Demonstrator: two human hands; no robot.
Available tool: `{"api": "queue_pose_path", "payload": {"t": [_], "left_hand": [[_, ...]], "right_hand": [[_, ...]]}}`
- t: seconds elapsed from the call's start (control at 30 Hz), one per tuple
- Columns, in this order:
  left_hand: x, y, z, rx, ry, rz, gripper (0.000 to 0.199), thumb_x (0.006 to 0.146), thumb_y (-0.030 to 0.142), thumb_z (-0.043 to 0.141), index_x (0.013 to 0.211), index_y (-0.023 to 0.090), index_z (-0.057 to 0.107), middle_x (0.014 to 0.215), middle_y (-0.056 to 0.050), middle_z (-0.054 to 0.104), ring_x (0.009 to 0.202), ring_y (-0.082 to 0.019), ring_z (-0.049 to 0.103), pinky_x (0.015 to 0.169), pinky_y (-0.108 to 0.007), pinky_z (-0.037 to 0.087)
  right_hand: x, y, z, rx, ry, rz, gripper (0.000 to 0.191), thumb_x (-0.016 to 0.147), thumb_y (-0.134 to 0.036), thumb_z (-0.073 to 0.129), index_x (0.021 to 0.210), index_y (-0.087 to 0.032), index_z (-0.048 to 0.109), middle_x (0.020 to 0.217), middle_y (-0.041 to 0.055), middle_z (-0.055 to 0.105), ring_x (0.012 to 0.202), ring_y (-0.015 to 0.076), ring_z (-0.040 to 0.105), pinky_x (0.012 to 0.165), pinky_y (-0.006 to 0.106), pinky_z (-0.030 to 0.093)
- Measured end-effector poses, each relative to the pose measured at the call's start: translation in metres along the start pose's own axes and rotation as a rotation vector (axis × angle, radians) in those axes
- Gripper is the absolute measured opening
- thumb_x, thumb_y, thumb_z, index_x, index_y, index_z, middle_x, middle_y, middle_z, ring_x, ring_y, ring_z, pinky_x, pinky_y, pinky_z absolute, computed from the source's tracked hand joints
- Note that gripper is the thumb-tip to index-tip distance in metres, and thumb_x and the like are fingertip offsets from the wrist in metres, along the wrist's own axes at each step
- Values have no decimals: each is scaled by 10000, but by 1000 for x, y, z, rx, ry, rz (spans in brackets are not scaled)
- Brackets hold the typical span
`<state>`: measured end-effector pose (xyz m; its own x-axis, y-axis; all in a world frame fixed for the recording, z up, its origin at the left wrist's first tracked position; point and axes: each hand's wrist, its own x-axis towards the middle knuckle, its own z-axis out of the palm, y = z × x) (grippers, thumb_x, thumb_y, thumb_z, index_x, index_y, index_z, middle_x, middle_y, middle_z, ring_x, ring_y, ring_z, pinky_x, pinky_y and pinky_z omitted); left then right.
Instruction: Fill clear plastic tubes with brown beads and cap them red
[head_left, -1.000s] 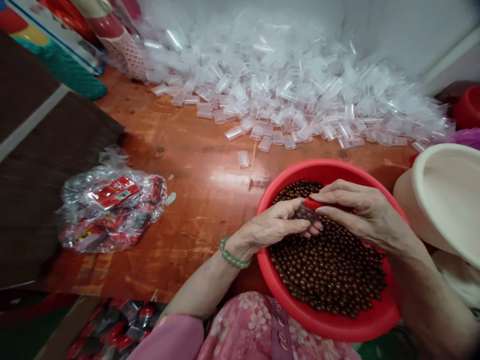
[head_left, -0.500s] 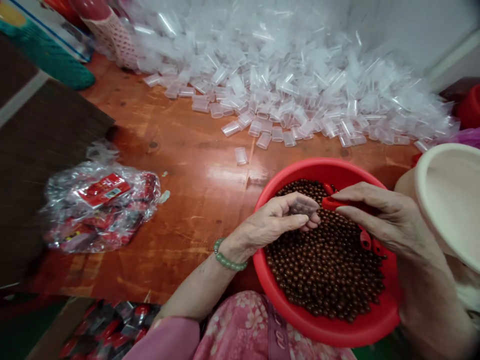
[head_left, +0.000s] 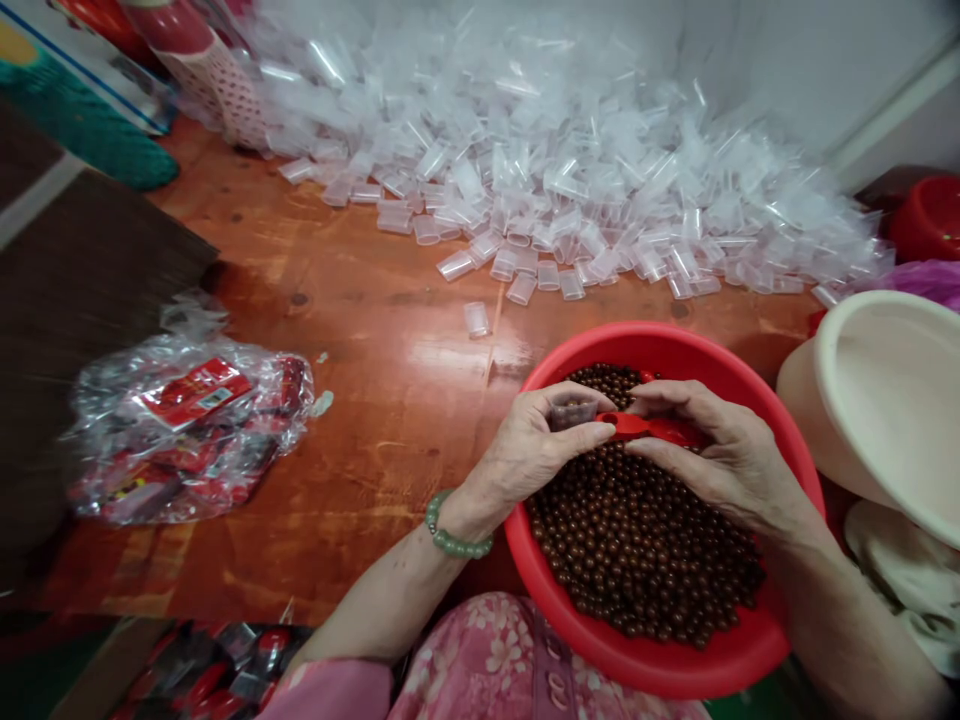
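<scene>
My left hand (head_left: 529,435) is closed around a small clear plastic tube (head_left: 571,414). In my right hand (head_left: 712,440) a red plastic piece (head_left: 637,426) is pinched between thumb and fingers. The left end of the red piece, which shows a dark round hole, meets the tube's right end. Whether it sits inside or only against the tube I cannot tell. Both hands are over a red basin (head_left: 660,675) of shiny dark brown beads (head_left: 645,545). A bit of another red piece (head_left: 649,377) shows behind my right fingers.
Many clear tubes (head_left: 540,180) are heaped at the table's back, one loose tube (head_left: 476,319) in front. A plastic bag (head_left: 199,440) of red items lies left, beside a dark box (head_left: 90,290). A cream bucket (head_left: 840,400) stands right of the basin. Red-and-clear pieces (head_left: 217,670) lie below the table edge.
My right hand has moved left with the red piece, bringing it to the tube in my left hand. The tube has shifted slightly left. The view has turned a little.
</scene>
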<state>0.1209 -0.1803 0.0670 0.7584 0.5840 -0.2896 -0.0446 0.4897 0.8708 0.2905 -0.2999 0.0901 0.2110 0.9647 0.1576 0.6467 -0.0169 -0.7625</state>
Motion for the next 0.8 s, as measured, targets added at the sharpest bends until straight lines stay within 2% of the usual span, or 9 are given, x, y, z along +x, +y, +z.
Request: {"api": "queue_pose_path", "payload": {"t": [0.07, 0.13, 0.2, 0.27, 0.37, 0.5, 0.57, 0.67, 0.8], "left_hand": [[0, 0, -1, -21, 47, 31, 202, 701, 260, 833, 865, 193, 737, 847, 8, 718, 799, -117, 629, 837, -259, 477], [1, 0, -1, -8, 80, 57, 199, 699, 268, 836, 855, 196, 737, 825, 10, 711, 762, -115, 619, 793, -255, 481], [0, 0, -1, 49, 80, 68, 178, 715, 267, 821, 853, 192, 738, 770, 16, 688, 700, -107, 590, 726, -247, 466], [0, 0, -1, 107, 54, 66, 156, 737, 263, 800, 858, 185, 738, 723, 23, 664, 652, -100, 559, 674, -242, 441], [0, 1, 1, 142, 14, 44, 146, 751, 236, 781, 873, 174, 732, 757, 19, 681, 685, -102, 581, 696, -239, 445], [2, 2, 2, 52, 3, 26, 184, 717, 187, 793, 874, 166, 700, 846, 13, 716, 792, -106, 644, 803, -234, 489], [2, 3, 2, -7, 7, 33, 201, 710, 170, 793, 881, 166, 688, 878, 12, 723, 823, -104, 659, 841, -234, 504], [1, 3, 1, -48, 8, 27, 216, 724, 158, 782, 919, 163, 689, 921, 0, 731, 868, -107, 673, 886, -243, 516], [0, 4, 0, -64, 3, 26, 233, 729, 121, 756, 946, 152, 679, 945, -15, 733, 885, -116, 679, 917, -262, 522]], "right_hand": [[-1, 3, -3, 70, 29, 71, 352, 859, -312, 761, 1189, -257, 654, 1060, 33, 729, 952, 178, 707, 873, 286, 574], [-2, 4, -7, 151, 77, 115, 270, 849, -329, 770, 1095, -246, 696, 984, 25, 734, 873, 168, 709, 803, 267, 582], [-1, 3, -9, 206, 124, 107, 193, 842, -317, 778, 1008, -233, 727, 927, 21, 743, 835, 163, 710, 782, 259, 584], [1, -1, -8, 195, 150, 70, 163, 850, -290, 769, 1001, -234, 745, 933, 24, 754, 861, 167, 716, 818, 269, 586], [4, -7, -2, 77, 129, -15, 201, 899, -243, 709, 1097, -236, 744, 991, 39, 768, 898, 179, 730, 867, 305, 596], [5, -11, 6, -116, 17, -214, 299, 955, -169, 617, 1242, -214, 689, 1111, 66, 757, 977, 182, 730, 905, 302, 605], [5, -11, 8, -172, -24, -240, 370, 973, -141, 577, 1329, -226, 631, 1190, 71, 732, 1034, 182, 716, 934, 305, 600], [3, -10, 10, -224, -21, -239, 443, 981, -111, 548, 1401, -253, 562, 1227, 68, 709, 1071, 182, 701, 960, 319, 597], [-1, -9, 17, -332, -25, -289, 449, 987, -124, 533, 1433, -178, 510, 1228, 132, 663, 1104, 193, 670, 969, 321, 595]]}}
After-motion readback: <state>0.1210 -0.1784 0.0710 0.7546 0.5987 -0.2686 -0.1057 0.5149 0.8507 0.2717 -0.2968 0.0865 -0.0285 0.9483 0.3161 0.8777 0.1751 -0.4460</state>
